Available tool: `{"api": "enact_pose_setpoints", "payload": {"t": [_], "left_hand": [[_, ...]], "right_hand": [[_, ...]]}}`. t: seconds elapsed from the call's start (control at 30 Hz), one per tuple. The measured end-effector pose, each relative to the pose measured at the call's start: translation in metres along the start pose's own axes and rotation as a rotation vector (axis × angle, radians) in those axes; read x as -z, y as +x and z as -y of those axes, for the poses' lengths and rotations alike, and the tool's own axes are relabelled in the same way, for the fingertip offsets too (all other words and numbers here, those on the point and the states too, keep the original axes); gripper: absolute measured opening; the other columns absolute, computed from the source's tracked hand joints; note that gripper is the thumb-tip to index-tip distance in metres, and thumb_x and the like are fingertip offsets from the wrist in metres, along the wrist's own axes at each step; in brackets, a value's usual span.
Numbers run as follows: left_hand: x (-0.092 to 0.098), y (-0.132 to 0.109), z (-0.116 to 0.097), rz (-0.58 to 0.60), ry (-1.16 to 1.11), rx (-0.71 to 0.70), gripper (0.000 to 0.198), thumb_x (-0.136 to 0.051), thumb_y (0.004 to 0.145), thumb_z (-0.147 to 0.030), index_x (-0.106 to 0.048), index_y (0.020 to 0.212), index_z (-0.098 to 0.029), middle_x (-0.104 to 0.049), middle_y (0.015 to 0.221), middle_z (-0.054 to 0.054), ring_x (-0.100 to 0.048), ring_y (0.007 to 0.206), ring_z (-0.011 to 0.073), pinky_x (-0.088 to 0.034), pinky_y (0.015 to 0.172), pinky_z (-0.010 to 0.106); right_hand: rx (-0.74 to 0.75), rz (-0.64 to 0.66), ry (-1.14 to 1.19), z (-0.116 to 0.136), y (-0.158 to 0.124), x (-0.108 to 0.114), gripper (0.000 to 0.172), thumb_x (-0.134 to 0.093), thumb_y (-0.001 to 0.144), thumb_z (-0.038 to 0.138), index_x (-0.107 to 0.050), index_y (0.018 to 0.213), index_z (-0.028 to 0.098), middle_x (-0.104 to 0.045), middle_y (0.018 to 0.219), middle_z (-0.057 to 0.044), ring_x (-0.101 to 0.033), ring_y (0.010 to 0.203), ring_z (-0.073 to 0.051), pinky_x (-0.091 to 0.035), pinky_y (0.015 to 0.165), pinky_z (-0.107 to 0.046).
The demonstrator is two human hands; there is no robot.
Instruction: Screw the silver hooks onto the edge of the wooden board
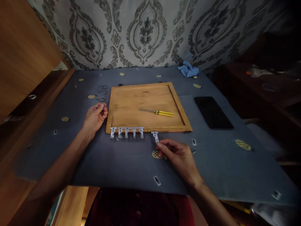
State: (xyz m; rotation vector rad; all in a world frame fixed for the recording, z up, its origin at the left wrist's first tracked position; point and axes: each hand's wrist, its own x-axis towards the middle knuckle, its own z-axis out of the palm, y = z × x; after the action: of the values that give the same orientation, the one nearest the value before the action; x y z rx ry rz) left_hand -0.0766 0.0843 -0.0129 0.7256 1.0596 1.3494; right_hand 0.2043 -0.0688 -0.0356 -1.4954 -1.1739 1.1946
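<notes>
A shallow framed wooden board [131, 103] lies on the cloth-covered table. Along its near edge sits a row of several metal hooks [127, 133]. My right hand [180, 158] pinches one more metal hook [155, 137] just in front of that edge, right of the row. Beside the board's left side, my left hand [95, 117] is closed, thumb against fingertips; whatever it may hold is too small to make out. A screwdriver with a yellow handle [164, 113] rests on the board, its shaft pointing left.
Beyond my left hand lie several thin metal rings or hooks [101, 98]. A black flat device [213, 113] is right of the board. At the back sits a crumpled blue cloth [188, 69]. A small screw-like piece [194, 152] lies near my right hand. Patterned curtain [145, 31] hangs behind.
</notes>
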Motion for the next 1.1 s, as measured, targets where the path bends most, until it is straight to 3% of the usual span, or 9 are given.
{"api": "enact_pose_setpoints", "payload": {"t": [0.33,0.57,0.9,1.1], "left_hand": [[0.004,0.007,0.004,-0.057,0.078,0.039,0.019,-0.063,0.089,-0.004,-0.065,0.074,-0.013,-0.069,0.064,0.000,-0.066,0.053,0.0060,-0.050,0.050,0.009],[0.008,0.008,0.008,0.012,0.175,-0.040,0.013,-0.072,0.086,-0.012,-0.064,0.076,-0.016,-0.071,0.067,0.001,-0.068,0.055,0.0087,-0.051,0.050,0.013],[0.007,0.003,0.009,0.081,0.245,-0.113,0.013,-0.077,0.079,-0.018,-0.065,0.076,-0.016,-0.072,0.067,0.003,-0.066,0.053,0.0106,-0.050,0.047,0.017],[-0.003,-0.010,0.002,0.102,0.331,-0.372,0.015,-0.080,0.076,-0.027,-0.067,0.079,-0.020,-0.073,0.068,0.001,-0.065,0.055,0.0115,-0.050,0.049,0.020]], "right_hand": [[-0.019,0.027,-0.037,0.001,0.006,-0.007,0.039,-0.071,0.078,0.058,-0.073,0.080,0.019,-0.067,0.055,-0.002,-0.065,0.054,-0.017,-0.051,0.056,-0.027],[0.019,0.079,-0.059,0.001,0.015,-0.010,0.027,-0.067,0.084,0.045,-0.073,0.080,0.020,-0.066,0.056,0.000,-0.062,0.053,-0.013,-0.048,0.053,-0.024],[0.061,0.047,-0.076,0.003,0.019,-0.014,0.023,-0.066,0.084,0.041,-0.072,0.079,0.020,-0.066,0.057,0.000,-0.064,0.054,-0.014,-0.048,0.054,-0.025],[0.075,0.051,-0.085,0.004,0.019,-0.015,0.021,-0.064,0.086,0.038,-0.072,0.079,0.020,-0.066,0.057,0.000,-0.063,0.055,-0.014,-0.047,0.055,-0.025]]}}
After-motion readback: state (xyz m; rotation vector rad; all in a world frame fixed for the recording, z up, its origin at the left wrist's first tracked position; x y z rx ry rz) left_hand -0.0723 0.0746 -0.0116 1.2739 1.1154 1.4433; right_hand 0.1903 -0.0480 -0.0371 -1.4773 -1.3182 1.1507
